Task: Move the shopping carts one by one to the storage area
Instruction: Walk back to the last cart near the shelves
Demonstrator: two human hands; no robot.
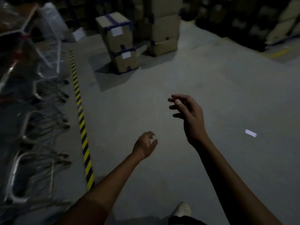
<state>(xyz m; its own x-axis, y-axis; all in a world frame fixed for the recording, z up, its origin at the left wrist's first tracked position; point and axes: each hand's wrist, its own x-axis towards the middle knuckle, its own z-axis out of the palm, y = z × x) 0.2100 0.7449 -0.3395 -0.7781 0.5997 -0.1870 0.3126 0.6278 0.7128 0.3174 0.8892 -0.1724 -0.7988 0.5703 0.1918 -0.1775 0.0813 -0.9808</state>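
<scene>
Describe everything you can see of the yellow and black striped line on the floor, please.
The yellow and black striped line is a narrow, flat strip of diagonal hazard stripes, probably tape or paint, lying on the grey concrete floor. It runs almost straight from the upper left, near the stacked cardboard boxes, down toward the person's left forearm, where its near end shows. The blurred metal shopping carts stand to its left; open floor lies to its right. Neither hand touches it.

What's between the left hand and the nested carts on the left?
Bare grey floor and a yellow-black striped floor strip; left hand, metal carts, head view.
</scene>
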